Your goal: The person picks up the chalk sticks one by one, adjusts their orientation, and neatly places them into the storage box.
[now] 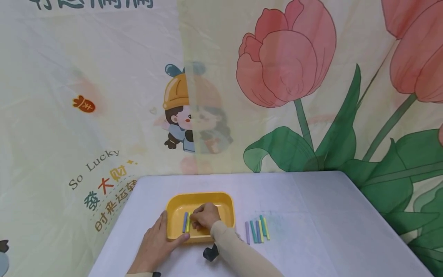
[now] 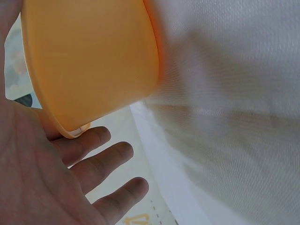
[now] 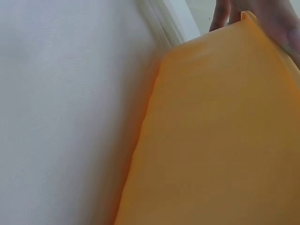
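The shallow yellow plastic tray [image 1: 226, 200] is steadied by the left hand [image 1: 157, 240] — fingers relaxed; chalk sticks [image 1: 187, 222] inside are pinched by the right hand [image 1: 205, 216]. Brittle chalk could be snapped by squeezing.

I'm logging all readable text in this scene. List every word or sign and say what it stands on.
"So Lucky": on the printed backdrop cloth, left of the table.
"大财": orange and green characters on the same cloth, just below.
Further Chinese lines beneath it and cut-off dark characters at the top edge: too partial to read.
Yellow tray, chalk sticks: no text.
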The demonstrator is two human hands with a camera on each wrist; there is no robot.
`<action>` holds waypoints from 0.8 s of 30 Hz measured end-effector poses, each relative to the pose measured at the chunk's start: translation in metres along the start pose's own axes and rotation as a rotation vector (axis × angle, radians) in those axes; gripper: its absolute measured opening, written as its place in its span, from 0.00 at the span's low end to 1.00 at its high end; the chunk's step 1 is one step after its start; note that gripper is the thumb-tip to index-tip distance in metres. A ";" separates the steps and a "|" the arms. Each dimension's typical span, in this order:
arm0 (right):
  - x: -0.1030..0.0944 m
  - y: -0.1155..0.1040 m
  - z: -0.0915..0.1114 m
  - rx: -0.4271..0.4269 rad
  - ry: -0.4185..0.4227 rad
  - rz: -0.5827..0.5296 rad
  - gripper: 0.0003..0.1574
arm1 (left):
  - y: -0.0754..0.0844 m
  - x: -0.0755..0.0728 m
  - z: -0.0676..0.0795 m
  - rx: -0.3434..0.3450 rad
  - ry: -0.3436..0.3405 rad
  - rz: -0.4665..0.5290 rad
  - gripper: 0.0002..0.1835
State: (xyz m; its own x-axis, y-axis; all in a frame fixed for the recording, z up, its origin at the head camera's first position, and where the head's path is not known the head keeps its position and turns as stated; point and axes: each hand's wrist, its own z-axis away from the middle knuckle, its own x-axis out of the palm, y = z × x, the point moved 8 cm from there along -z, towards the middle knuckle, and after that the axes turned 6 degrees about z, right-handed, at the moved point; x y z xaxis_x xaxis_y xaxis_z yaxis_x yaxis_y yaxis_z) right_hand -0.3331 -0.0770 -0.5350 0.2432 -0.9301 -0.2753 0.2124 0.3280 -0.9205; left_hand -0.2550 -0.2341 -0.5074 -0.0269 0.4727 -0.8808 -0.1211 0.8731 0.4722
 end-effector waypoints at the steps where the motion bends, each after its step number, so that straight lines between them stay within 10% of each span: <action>1: 0.000 0.000 0.001 0.004 -0.001 0.000 0.07 | 0.000 0.000 0.000 -0.003 -0.002 -0.001 0.71; 24: -0.024 -0.002 0.018 -0.096 0.026 0.068 0.13 | -0.004 0.003 -0.002 0.034 0.018 0.013 0.70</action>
State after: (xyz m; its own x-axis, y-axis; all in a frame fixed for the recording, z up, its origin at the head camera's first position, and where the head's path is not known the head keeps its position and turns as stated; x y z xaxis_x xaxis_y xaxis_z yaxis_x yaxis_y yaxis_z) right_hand -0.3227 -0.0527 -0.5213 0.2289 -0.9105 -0.3444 0.1043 0.3747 -0.9213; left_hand -0.2568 -0.2366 -0.5116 -0.0463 0.4821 -0.8749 -0.0873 0.8705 0.4843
